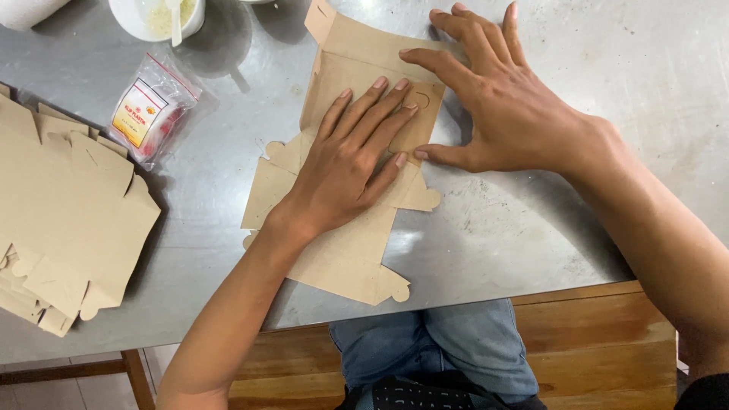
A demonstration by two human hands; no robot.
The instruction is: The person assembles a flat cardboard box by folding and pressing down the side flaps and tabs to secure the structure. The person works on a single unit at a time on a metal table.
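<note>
Cardboard blank (345, 250), brown and die-cut with rounded tabs, lies flat on the steel bench (531, 228), near its front edge and in front of the person. One panel is folded over at the far end, and both hands press on it. The left hand (349, 163) lies palm down across the middle of the blank, fingers straight and together, tips on the folded panel; its grip is flat and holds nothing. The right hand (493, 99) rests beside it, fingers spread wide over the far edge of the fold and thumb touching the panel's near corner, also flat, clasping nothing. To the left, well apart, a stack of blanks (68, 220) of the same brown card sits at the bench's left side. Between stack and blank lies a small clear plastic bag (152, 110) with a red and yellow label; its contents cannot be made out. At the far edge stands a white bowl (125, 19) holding a pale yellowish paste and a white spoon (175, 19). A white roll (26, 9) shows at the top left corner. Nothing lies between the hands and the blank.
</note>
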